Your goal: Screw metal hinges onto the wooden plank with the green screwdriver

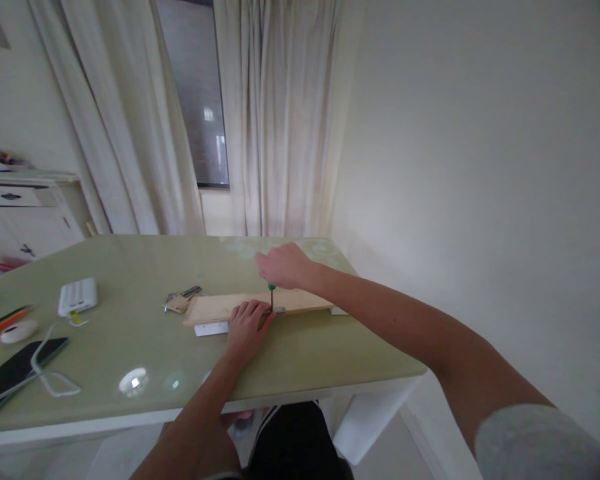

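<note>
A light wooden board [215,308] lies flat on the green table [130,313]. My right hand [283,265] is closed round the green handle of a screwdriver [271,297], held upright with its tip on a small metal fitting at the board's near edge. My left hand [248,327] rests on the board's front edge just left of the tip, with its fingers curled by the fitting. A white strip [211,329] pokes out beneath the board.
Keys [183,298] lie left of the board. Further left are a white power bank [78,297], a white cable [50,373], a dark phone [15,370], an orange pen [3,322] and a white oval object [17,331]. A white cabinet [20,220] and curtains stand behind.
</note>
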A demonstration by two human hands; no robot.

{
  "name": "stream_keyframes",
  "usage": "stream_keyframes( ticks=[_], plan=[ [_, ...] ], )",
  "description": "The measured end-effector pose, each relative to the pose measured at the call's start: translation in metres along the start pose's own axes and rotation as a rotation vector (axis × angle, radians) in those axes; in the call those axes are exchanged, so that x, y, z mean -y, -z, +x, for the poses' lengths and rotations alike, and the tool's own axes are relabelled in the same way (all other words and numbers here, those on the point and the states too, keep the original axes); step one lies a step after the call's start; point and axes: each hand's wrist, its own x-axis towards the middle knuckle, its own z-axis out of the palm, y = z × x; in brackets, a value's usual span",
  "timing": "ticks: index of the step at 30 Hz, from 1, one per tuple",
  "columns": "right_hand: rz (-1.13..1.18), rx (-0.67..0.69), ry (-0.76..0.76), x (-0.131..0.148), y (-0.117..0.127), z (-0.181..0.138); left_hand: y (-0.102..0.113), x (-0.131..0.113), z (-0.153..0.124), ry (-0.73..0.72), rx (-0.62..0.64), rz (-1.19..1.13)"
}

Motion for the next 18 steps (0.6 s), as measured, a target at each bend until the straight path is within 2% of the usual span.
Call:
stream_keyframes(
  ticks=[3, 8, 13, 16, 18],
  plan=[
    [0.111, -0.03, 0.049, -0.008, -0.001, -0.005, -0.001, 0.0, 0.0, 0.009, 0.005, -0.005],
    [0.286, -0.134, -0.117, -0.022, -0.02, -0.003, 0.001, -0.001, 0.0, 0.023, 0.011, -0.007],
    [0.398, -0.32, -0.252, 0.005, -0.054, -0.004, -0.001, 0.0, -0.001, 0.004, -0.008, -0.004],
    [0.428, -0.396, -0.331, 0.023, -0.063, -0.006, -0.002, 0.001, -0.001, -0.004, -0.009, -0.013],
    [0.471, -0.394, -0.276, 0.027, -0.062, -0.01, -0.002, 0.001, -0.002, -0.004, -0.008, -0.013]
  ],
)
